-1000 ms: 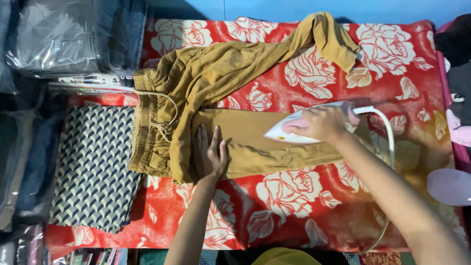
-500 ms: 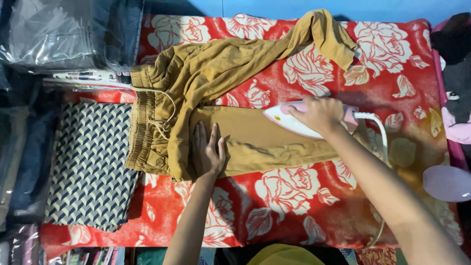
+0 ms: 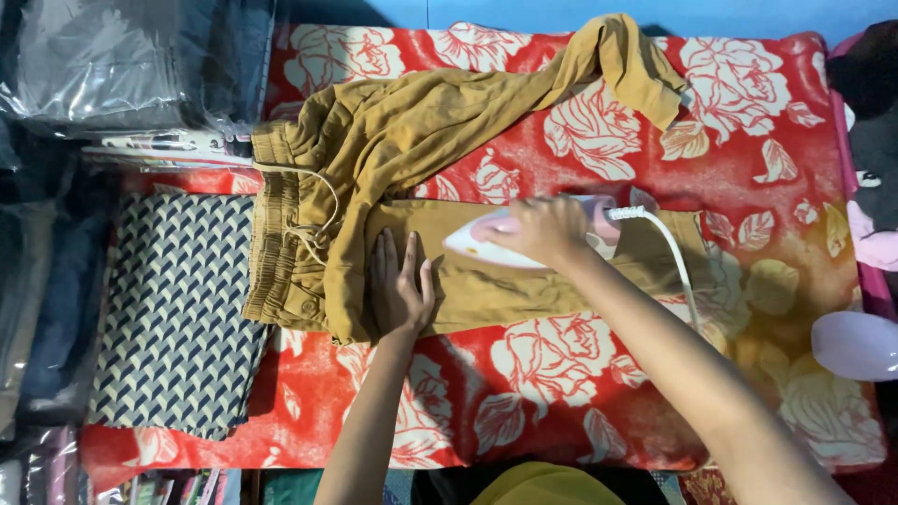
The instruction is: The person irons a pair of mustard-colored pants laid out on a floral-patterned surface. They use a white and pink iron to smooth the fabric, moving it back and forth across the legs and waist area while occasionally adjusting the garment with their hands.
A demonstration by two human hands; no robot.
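Item one: your right hand (image 3: 543, 229), fingers clenched around the handle of a white and pink electric iron (image 3: 496, 243), which rests sole-down on the flat leg of a pair of mustard-brown drawstring trousers (image 3: 402, 150); a white cord (image 3: 669, 248) trails from the iron's rear toward you

Item two: your left hand (image 3: 400, 290), released and grasping nothing, palm flat with fingers spread, pressing the same trouser leg just beside the iron's tip, near the gathered waistband

Item three: the trousers themselves, spread across a red cloth printed with cream roses (image 3: 561, 411) that covers the counter; one leg lies flat under both hands, the other is rumpled and flung diagonally toward the far edge

Item four: a folded fabric with a navy and cream geometric print (image 3: 173, 318), lying just beside the waistband on your left

Item five: garments in clear plastic wrap (image 3: 103, 65), stacked at the far left corner
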